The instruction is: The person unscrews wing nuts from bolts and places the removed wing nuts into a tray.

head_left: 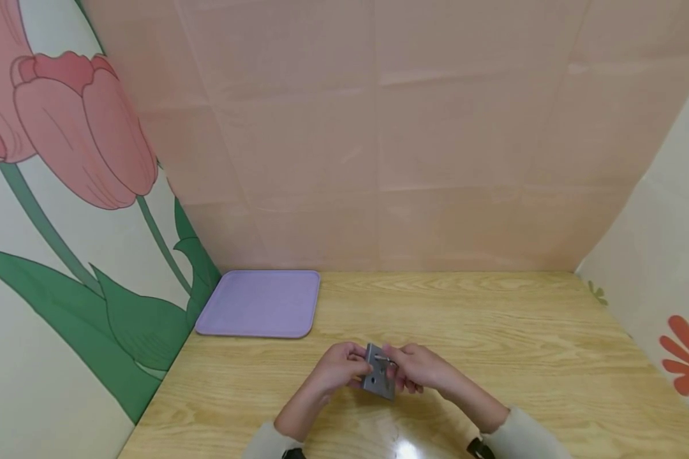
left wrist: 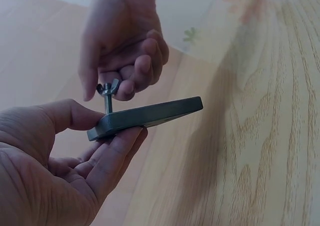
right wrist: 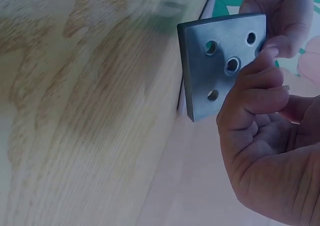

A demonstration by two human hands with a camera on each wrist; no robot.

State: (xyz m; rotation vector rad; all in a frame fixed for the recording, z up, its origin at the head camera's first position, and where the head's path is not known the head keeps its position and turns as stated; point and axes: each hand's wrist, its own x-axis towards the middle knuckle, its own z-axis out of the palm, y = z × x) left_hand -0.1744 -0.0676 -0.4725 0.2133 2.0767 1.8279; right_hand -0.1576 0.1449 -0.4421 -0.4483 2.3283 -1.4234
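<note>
My left hand [head_left: 341,368] grips one end of a small grey metal plate [head_left: 376,386], its thumb on one face and fingers on the other. In the right wrist view the plate [right wrist: 197,68] shows several round holes. A wing bolt [left wrist: 108,96] stands upright in the plate near the left thumb, its threaded shank partly exposed. My right hand [head_left: 422,368] has its thumb and curled fingers around the wings of the bolt. Its fingers hide the bolt in the right wrist view. Both hands are held above the table.
A flat purple tray [head_left: 258,306] lies at the back left of the wooden table [head_left: 465,319]. A pinkish sheet [head_left: 379,140] covers the wall behind it. Flower-patterned walls stand at the left and right sides.
</note>
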